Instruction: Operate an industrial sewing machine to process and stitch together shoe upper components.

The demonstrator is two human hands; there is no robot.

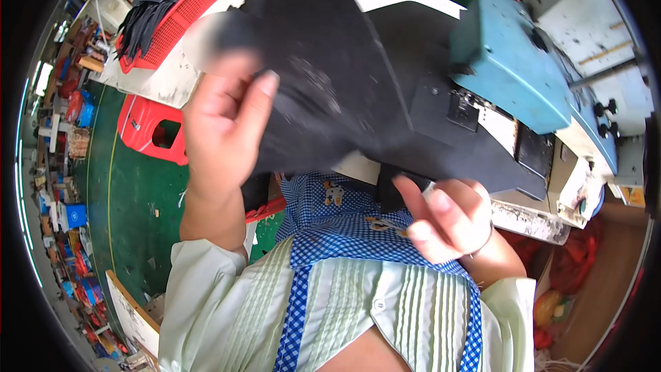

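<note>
A large black sheet of cloth-like or leather-like material rises in front of me, creased in its lower part and marked with pale scuffs. My left hand grips its left edge, thumb on the near side; the fingertips are blurred. Lower right, my right hand is held in front of my apron with its fingers curled and the index finger pointing left. Something small and pale shows between those fingers, too little to name. A narrow black flap hangs beside that index fingertip. More black material lies under the sewing machine.
A red basket of black pieces stands on the white table at the far left. Below it is a red plastic stool on the green floor. The blue machine head blocks the right side. Red bags sit low on the right.
</note>
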